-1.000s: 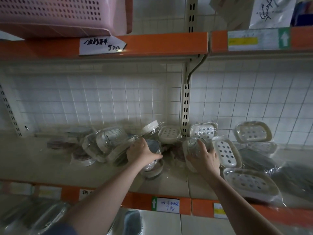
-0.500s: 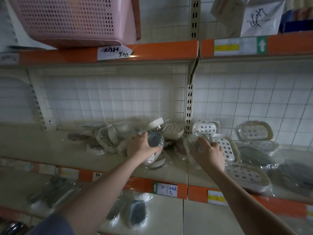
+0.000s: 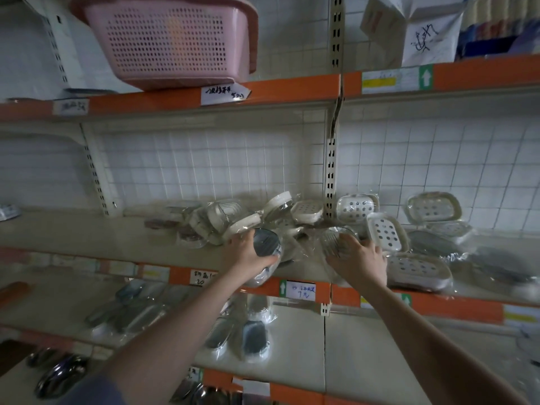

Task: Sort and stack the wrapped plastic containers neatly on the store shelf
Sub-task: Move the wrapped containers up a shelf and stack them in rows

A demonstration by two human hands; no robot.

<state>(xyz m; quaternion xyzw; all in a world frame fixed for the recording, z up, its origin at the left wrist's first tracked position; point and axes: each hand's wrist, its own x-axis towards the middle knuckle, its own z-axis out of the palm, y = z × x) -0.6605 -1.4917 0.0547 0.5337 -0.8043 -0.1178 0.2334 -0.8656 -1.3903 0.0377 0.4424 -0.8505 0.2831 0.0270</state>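
Left hand (image 3: 248, 254) grip clamped round a dark wrapped container (image 3: 266, 243); right hand (image 3: 361, 258) grip clamped on a clear ribbed container (image 3: 336, 244), both at the middle shelf (image 3: 87, 232) front, amid a loose pile

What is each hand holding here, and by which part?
Left hand grips the grey wrapped container around its left and lower rim. Right hand holds the clear ribbed container by its lower right edge.

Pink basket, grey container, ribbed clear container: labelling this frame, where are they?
Pink basket (image 3: 166, 42), head view, perforated front wall.
Grey container (image 3: 266, 244), head view, wrapped face.
Ribbed clear container (image 3: 336, 242), head view, ridged top.
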